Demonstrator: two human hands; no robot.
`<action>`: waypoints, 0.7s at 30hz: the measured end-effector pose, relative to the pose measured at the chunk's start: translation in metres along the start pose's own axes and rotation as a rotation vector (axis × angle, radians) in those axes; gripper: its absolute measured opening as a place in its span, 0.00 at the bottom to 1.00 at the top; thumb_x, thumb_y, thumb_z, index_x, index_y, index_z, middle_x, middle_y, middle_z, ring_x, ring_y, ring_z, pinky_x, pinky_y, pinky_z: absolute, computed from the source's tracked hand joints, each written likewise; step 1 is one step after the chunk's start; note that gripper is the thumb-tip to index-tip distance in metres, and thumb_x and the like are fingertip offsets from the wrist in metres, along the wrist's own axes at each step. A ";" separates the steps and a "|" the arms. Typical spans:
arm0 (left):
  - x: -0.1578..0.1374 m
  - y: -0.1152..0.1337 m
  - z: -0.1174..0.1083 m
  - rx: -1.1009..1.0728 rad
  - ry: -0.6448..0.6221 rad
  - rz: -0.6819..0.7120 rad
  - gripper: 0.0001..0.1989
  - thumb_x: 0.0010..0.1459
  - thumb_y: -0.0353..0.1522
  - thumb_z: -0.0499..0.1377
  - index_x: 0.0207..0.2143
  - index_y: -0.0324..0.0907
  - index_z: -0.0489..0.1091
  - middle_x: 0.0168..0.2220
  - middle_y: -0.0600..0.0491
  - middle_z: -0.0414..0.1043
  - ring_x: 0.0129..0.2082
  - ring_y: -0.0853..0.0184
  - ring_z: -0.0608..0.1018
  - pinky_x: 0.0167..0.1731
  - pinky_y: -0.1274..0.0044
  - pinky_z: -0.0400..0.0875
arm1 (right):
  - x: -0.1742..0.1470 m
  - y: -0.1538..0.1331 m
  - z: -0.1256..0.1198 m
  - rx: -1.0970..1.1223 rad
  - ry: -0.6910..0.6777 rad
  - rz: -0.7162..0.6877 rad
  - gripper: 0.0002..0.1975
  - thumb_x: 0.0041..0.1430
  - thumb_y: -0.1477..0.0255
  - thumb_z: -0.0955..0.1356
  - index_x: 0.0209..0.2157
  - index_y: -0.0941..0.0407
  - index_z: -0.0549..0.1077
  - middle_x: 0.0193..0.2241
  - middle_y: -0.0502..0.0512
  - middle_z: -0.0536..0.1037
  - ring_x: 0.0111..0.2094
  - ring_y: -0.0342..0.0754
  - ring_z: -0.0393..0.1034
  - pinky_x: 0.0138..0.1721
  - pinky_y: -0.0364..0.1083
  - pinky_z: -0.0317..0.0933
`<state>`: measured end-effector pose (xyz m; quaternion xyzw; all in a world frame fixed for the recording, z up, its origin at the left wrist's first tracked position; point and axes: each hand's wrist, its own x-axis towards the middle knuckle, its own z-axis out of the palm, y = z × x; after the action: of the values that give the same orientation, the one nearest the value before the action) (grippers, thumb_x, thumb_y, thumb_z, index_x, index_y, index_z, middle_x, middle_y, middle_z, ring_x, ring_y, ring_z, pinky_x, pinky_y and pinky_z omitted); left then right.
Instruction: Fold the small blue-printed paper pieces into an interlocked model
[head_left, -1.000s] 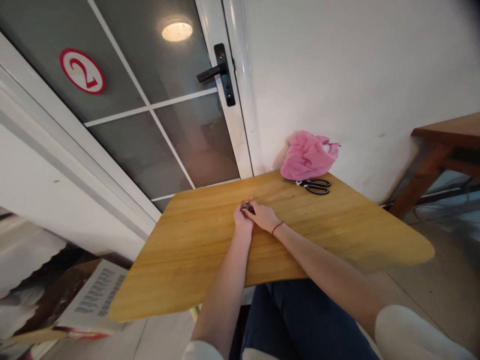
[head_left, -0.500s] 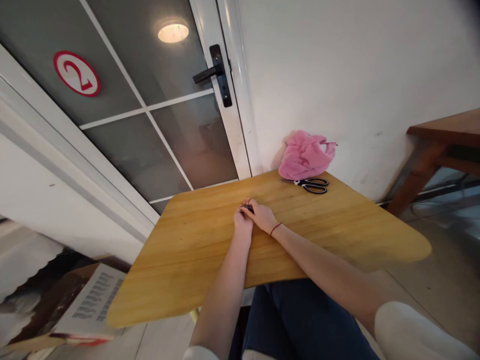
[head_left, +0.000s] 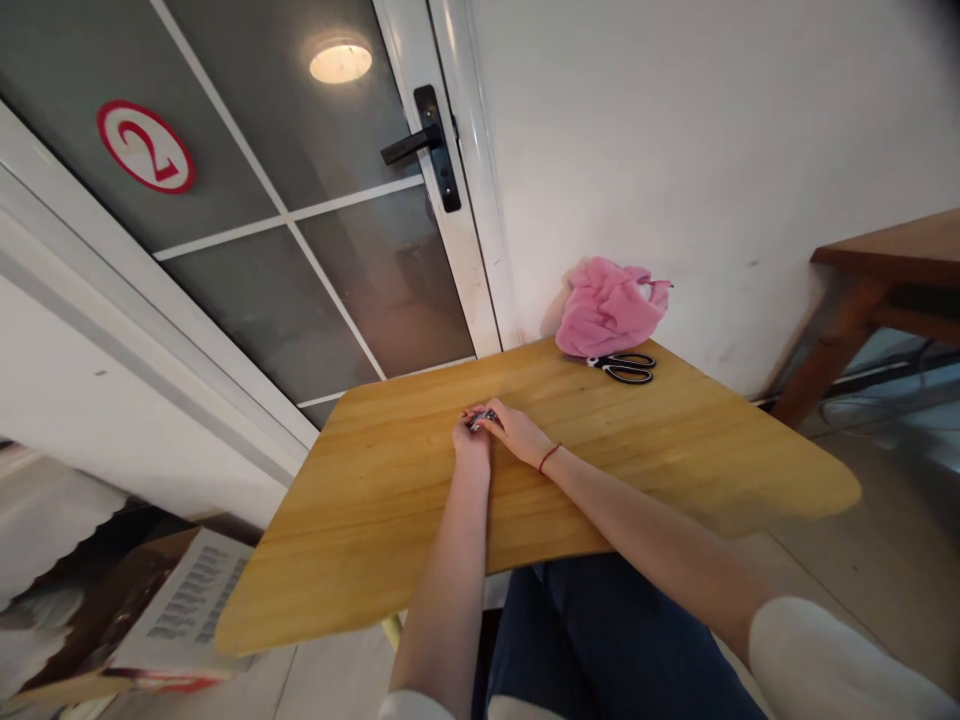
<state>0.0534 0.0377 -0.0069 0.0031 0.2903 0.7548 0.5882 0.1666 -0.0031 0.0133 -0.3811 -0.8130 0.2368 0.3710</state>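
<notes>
A small dark and silvery object is held between my two hands over the middle of the wooden table. Its kind is too small to make out, and fingers cover part of it. My left hand is curled around its left side, palm turned up. My right hand, with a red string at the wrist, closes its thumb and fingers on the right end. Farther back lie black-handled scissors, their blades hidden under a pink cloth bundle.
The wooden tabletop has rounded corners. Behind it are a white-framed glass door with a black handle and a white wall. An open cardboard box stands on the floor at left, a brown table at right.
My left hand has shifted slightly left and opened a small gap from my right hand. More of the silvery object shows between them. The scissors and pink cloth stay put.
</notes>
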 end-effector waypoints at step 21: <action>-0.008 -0.025 0.003 0.021 -0.035 -0.073 0.16 0.61 0.36 0.56 0.49 0.38 0.66 0.47 0.47 0.69 0.41 0.65 0.75 0.39 0.68 0.73 | 0.005 0.012 0.006 -0.265 0.022 0.197 0.20 0.61 0.55 0.63 0.45 0.55 0.67 0.37 0.58 0.79 0.38 0.53 0.75 0.32 0.44 0.60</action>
<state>0.0791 0.0356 -0.0125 0.0120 0.2878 0.7294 0.6204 0.1649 0.0072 0.0041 -0.5073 -0.7917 0.1586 0.3013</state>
